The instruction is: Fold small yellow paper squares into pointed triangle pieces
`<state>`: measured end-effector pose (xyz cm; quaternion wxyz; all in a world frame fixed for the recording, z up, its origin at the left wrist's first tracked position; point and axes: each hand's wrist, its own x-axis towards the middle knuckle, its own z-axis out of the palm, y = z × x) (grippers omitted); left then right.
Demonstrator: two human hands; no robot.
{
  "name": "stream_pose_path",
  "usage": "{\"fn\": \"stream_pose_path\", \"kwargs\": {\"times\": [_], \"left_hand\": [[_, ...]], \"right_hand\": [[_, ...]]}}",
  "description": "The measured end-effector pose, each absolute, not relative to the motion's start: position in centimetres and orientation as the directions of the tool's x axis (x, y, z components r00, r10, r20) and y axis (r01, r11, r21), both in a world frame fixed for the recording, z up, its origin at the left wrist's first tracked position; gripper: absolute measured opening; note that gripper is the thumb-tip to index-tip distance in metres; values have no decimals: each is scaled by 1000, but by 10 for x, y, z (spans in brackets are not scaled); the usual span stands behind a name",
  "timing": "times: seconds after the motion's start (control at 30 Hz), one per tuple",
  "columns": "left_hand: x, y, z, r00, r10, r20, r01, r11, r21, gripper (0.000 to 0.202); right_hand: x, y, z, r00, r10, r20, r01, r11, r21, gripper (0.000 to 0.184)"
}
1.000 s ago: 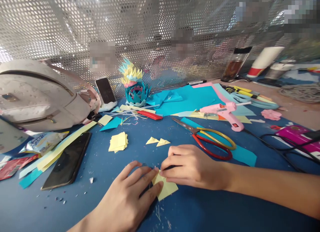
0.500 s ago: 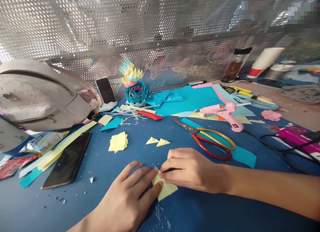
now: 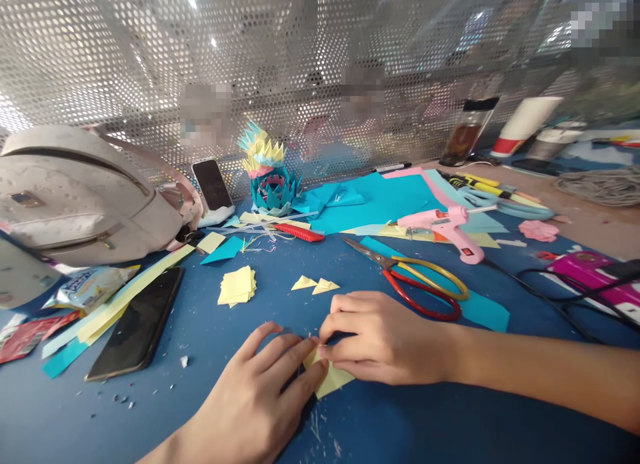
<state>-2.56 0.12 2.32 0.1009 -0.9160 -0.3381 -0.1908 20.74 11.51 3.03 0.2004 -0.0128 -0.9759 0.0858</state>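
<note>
A small pale yellow paper piece [image 3: 331, 379] lies on the blue table [image 3: 210, 331] between my hands. My left hand [image 3: 260, 401] lies flat over its left part, fingers stretched and pressing down. My right hand [image 3: 383, 337] has its fingers curled, pinching the paper's upper edge. Just beyond them lie two small folded yellow triangles [image 3: 315, 285] and a stack of yellow paper squares [image 3: 237, 285].
Red-and-yellow scissors [image 3: 415, 281] and a pink glue gun [image 3: 445, 227] lie right of centre on teal sheets. A black phone [image 3: 137, 324] and a grey bag [image 3: 85, 197] are at left. A paper-folded teal-and-yellow model [image 3: 267, 174] stands before the perforated metal screen [image 3: 300, 64].
My right hand's fingers have slid slightly along the yellow paper's edge, and less of the paper shows. The left hand has stayed put.
</note>
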Motion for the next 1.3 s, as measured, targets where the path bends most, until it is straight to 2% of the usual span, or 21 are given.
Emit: {"fn": "stream_pose_path", "kwargs": {"times": [0.13, 0.27, 0.4, 0.47, 0.57, 0.7, 0.8, 0.87, 0.93, 1.0, 1.07, 1.17, 1.3], "left_hand": [[-25, 1, 14, 655, 604, 454, 677, -736, 4, 40], [-26, 0, 13, 644, 651, 402, 675, -731, 103, 50], [-26, -1, 23, 649, 671, 359, 671, -727, 145, 52], [-26, -1, 28, 656, 671, 345, 666, -730, 153, 52], [-26, -1, 34, 660, 680, 319, 669, -726, 161, 57], [-25, -1, 35, 659, 690, 300, 675, -718, 169, 59], [-24, -1, 34, 666, 685, 295, 667, -724, 174, 60], [-24, 0, 33, 668, 681, 300, 663, -728, 178, 60], [-24, 0, 32, 669, 679, 304, 661, -730, 176, 60], [-25, 1, 31, 682, 665, 304, 651, -741, 163, 60], [-25, 2, 30, 713, 632, 303, 627, -768, 128, 60], [-25, 3, 29, 756, 581, 301, 596, -802, 53, 59], [-24, 3, 31, 776, 569, 271, 586, -810, 24, 56]], "right_hand": [[207, 117, 32, -919, 117, 377, 12, 963, -269, 23], [209, 121, 38, -936, 122, 331, 13, 950, -312, 23], [215, 122, 51, -969, 64, 240, 2, 968, -252, 18], [217, 121, 54, -976, 56, 212, 6, 974, -226, 22], [215, 117, 47, -957, 92, 274, 42, 982, -183, 30], [206, 113, 32, -929, 106, 355, 75, 992, -100, 27], [202, 110, 33, -929, 82, 360, 78, 997, -27, 26], [203, 108, 42, -950, 50, 307, 56, 998, 11, 28], [207, 103, 54, -981, 22, 191, 27, 999, 25, 23], [212, 98, 64, -994, 52, 93, 55, 998, 36, 13], [216, 95, 70, -997, 72, 38, 73, 996, 48, 14], [215, 97, 69, -982, 179, 61, 176, 983, -43, 20], [208, 103, 59, -907, 415, 66, 373, 867, -329, 19]]}}
